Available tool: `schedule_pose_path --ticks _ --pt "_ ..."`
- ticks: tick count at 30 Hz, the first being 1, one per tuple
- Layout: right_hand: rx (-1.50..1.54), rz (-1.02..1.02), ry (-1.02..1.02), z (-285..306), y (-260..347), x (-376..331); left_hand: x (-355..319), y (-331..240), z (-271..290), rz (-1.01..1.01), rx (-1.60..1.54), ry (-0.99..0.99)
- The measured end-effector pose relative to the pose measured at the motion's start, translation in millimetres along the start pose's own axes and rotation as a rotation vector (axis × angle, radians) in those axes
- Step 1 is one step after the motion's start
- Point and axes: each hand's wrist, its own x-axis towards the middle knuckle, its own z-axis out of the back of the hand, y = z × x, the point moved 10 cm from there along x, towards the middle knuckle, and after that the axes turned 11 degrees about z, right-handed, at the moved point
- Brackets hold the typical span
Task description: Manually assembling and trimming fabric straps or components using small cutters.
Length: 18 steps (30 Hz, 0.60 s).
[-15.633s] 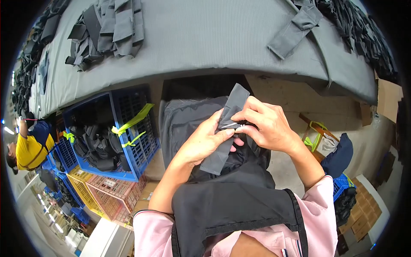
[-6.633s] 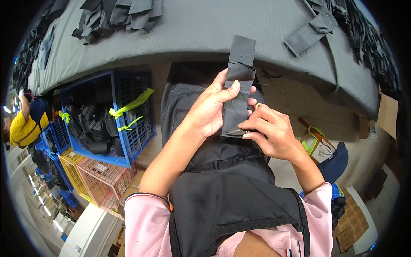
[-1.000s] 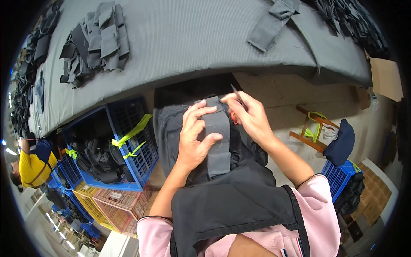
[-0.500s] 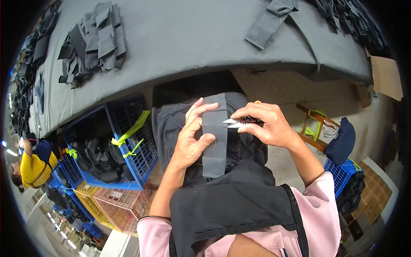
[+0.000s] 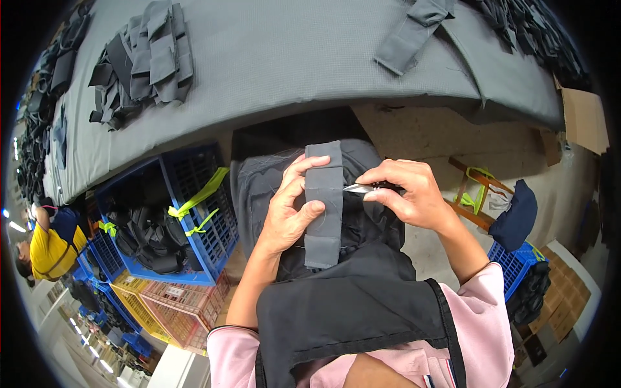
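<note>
My left hand (image 5: 289, 207) is closed on a dark grey fabric strip (image 5: 324, 216), with fingers under and over its left edge and the thumb on its face. The strip lies lengthwise above my lap, with stitched seams across it and a loose thread on its face. My right hand (image 5: 404, 194) grips a pair of thread snips (image 5: 362, 188), pinched between thumb and fingers. Their pointed metal blades look nearly closed, with the tips at the strip's right edge. The snips' handles are mostly hidden in my palm. Dark cloth (image 5: 259, 187) covers my lap beneath.
Ahead stands a grey cloth-covered table (image 5: 278, 52) with a strip pile (image 5: 145, 61) at left and another strip (image 5: 411, 42) at right. A blue crate (image 5: 207, 233) of black pieces stands left, a wooden stool (image 5: 469, 213) right. A person in yellow (image 5: 55, 252) is far left.
My right hand has drawn slightly to the right with the snips, and their blades have gone from spread to nearly closed. The left hand and the strip stay in place.
</note>
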Motion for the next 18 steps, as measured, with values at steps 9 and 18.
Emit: schedule_pose_path --ticks 9,18 --pt "0.061 -0.099 0.038 -7 -5 -11 0 4 3 0.004 -0.051 -0.005" --pt "0.167 -0.244 -0.128 -13 -20 -21 1 3 3 0.003 0.038 -0.025"
